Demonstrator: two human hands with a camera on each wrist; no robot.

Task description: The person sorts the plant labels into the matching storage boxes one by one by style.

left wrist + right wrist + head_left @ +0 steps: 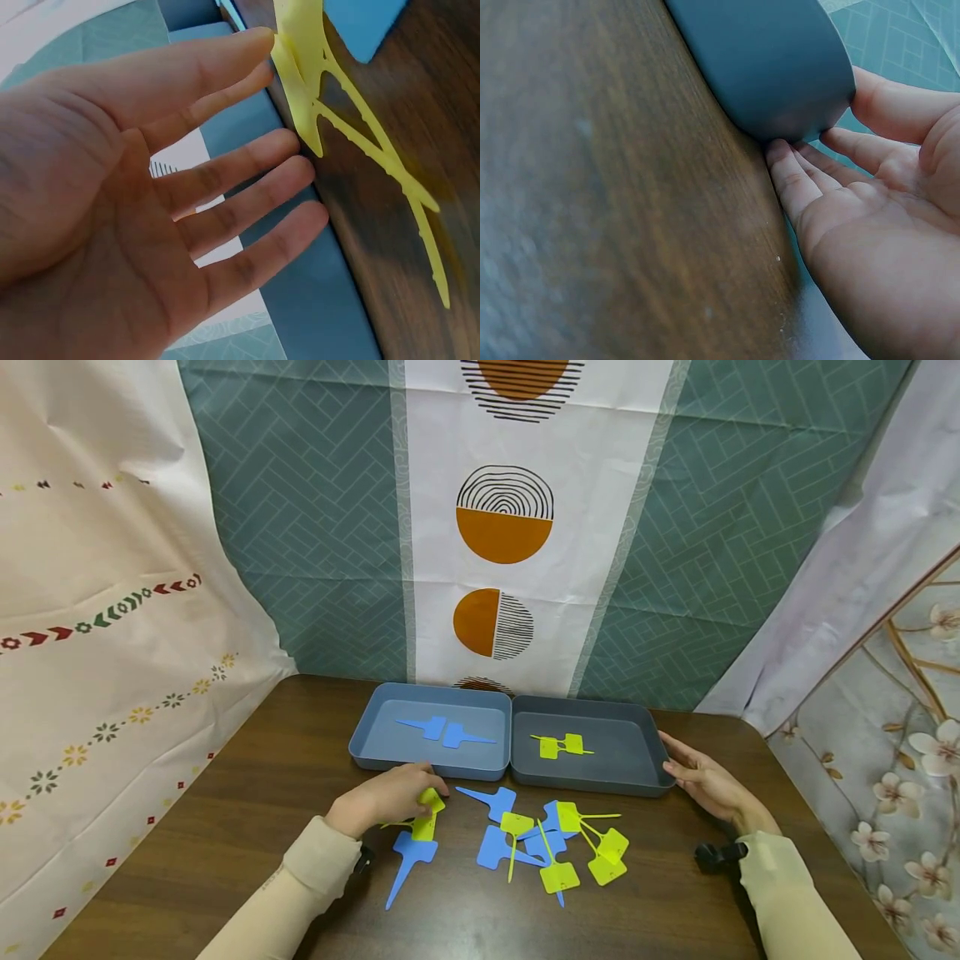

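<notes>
My left hand (pixel 392 795) is in front of the blue tray (pixel 363 752). Its thumb and index finger pinch the edge of a yellow plant label (pixel 300 45), while the other fingers stay extended. A second yellow label (pixel 424 827) overlaps it in the head view, and a blue label (pixel 411 857) lies just nearer. My right hand (pixel 708 779) touches the right end of the dark grey tray (pixel 630 760). In the right wrist view, its thumb meets the rim and its fingertips (pixel 778 150) rest low on the wall.
Two blue labels (pixel 459 735) lie in the blue tray, and two yellow labels (pixel 573 743) in the dark one. Several mixed labels (pixel 558 878) overlap on the wooden table (pixel 645 910) before the trays. A patterned cloth (pixel 352 527) hangs behind.
</notes>
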